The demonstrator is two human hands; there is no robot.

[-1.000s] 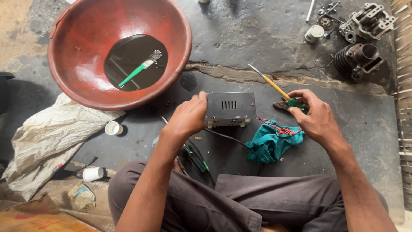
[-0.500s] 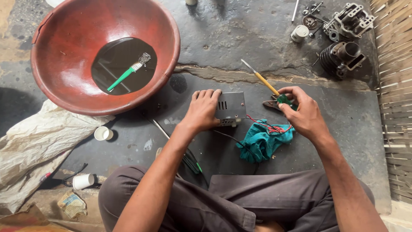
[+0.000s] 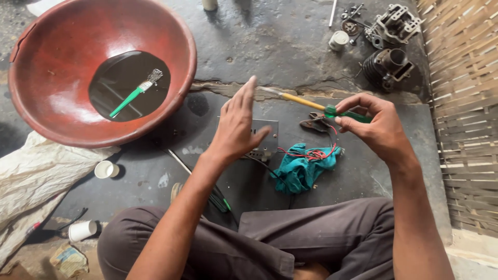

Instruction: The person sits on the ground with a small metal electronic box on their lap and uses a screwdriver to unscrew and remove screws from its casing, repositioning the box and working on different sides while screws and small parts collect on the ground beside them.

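Concrete floor (image 3: pixel 290 46), oily and cracked: grey metal box (image 3: pixel 263 139) with red wires (image 3: pixel 311 153) lies by a teal rag (image 3: pixel 298 171), not yet reopened as far as I can see. Left hand (image 3: pixel 236 127) hovers above box, fingers spread, holding nothing. Right hand (image 3: pixel 376 124) pinches green-handled screwdriver (image 3: pixel 311 103), tip off the box. Red basin (image 3: pixel 98 72) holds dark liquid and a brush (image 3: pixel 136 93); engine parts (image 3: pixel 389 46) well apart. Judging early-stage.

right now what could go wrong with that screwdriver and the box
The left hand is off the grey metal box, so it may slide if prodded. The screwdriver in the right hand hangs near thin red wires and could snag them. The teal rag might catch too.
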